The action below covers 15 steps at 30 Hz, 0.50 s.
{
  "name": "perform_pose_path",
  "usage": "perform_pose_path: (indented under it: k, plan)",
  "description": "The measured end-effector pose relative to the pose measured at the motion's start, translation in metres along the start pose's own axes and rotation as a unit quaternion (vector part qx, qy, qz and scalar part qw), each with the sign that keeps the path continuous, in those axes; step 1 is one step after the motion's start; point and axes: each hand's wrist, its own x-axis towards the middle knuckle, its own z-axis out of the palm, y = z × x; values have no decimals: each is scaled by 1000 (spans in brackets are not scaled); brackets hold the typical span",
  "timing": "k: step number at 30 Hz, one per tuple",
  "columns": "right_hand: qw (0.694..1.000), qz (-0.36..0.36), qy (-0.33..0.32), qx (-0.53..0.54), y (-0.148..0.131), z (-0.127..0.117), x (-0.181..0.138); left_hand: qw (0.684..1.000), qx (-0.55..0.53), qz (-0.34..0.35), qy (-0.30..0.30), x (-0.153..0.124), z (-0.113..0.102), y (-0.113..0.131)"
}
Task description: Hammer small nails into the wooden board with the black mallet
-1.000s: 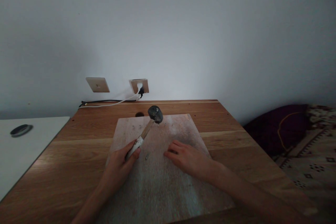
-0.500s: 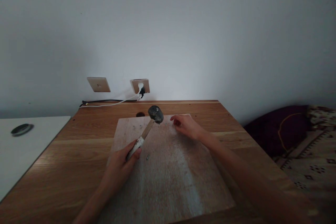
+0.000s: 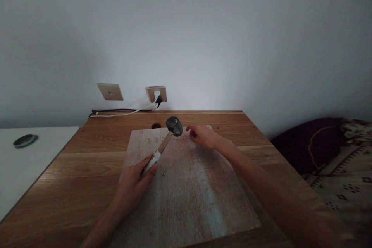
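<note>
My left hand (image 3: 135, 180) is wrapped round the white lower handle of a rubber mallet (image 3: 164, 143). Its black head tilts up and away, above the far part of a worn wooden board (image 3: 186, 193). Close to the right of that head is my right hand (image 3: 203, 136), over the board's far edge with its fingers curled in. Whatever those fingers hold, if anything, is too small to make out. One loose nail (image 3: 164, 172) lies on the board beside my left thumb. Several tiny nails (image 3: 156, 138) are at the board's far left.
The board lies on a wooden table (image 3: 87, 178) against a wall. Behind are a socket with plugs (image 3: 157, 95), a second wall plate (image 3: 110, 92) and cables (image 3: 124, 114). A white surface (image 3: 26, 170) with a dark ring (image 3: 25, 141) adjoins at left; a purple cushion (image 3: 308, 143) is at right.
My right hand has shifted slightly left toward the mallet head, and its index finger reaches out a little more. The mallet stays almost still in my left hand.
</note>
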Motion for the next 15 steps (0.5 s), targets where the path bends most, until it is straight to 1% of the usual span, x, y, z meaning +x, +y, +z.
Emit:
perform_pose_path:
  k: [4, 7, 12, 15]
  plan:
    - [998, 4, 29, 47, 7, 5, -5, 1000, -8, 0, 5, 0, 0, -1]
    - [993, 9, 60, 105, 14, 11, -14, 1000, -12, 5, 6, 0, 1, -1]
    - [970, 31, 125, 207, 23, 28, -24, 1000, -2, 3, 1, 1, 1, 0]
    - [956, 36, 150, 250, 26, 37, -25, 1000, 3, 8, -21, 2, 2, 5]
